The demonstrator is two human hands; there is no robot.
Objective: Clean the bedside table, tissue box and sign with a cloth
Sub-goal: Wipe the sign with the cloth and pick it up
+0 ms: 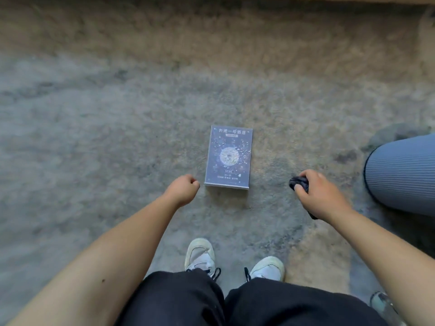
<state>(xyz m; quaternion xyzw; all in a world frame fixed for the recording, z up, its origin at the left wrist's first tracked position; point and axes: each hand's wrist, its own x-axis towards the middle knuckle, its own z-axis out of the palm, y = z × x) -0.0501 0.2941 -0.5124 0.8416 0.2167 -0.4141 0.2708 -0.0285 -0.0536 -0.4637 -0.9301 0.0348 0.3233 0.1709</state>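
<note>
Sign (228, 157) flat on carpet (94, 137). Left hand (182, 190) at its 8 o'clock, loosely fisted, empty. Right hand (321, 196) at 4 o'clock, clutching dark cloth (299, 182).

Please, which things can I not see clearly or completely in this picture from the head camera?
- Dark cloth: mostly hidden inside the closed right hand; its size cannot be told.
- Dark blue rectangular sign lying on the carpet: small print is blurred and unreadable.
- Left hand: curled; palm side hidden, so whether it holds anything is unclear.
- Grey ribbed object: cut off by the right edge.
- Bedside table and tissue box: outside the head view.
</note>
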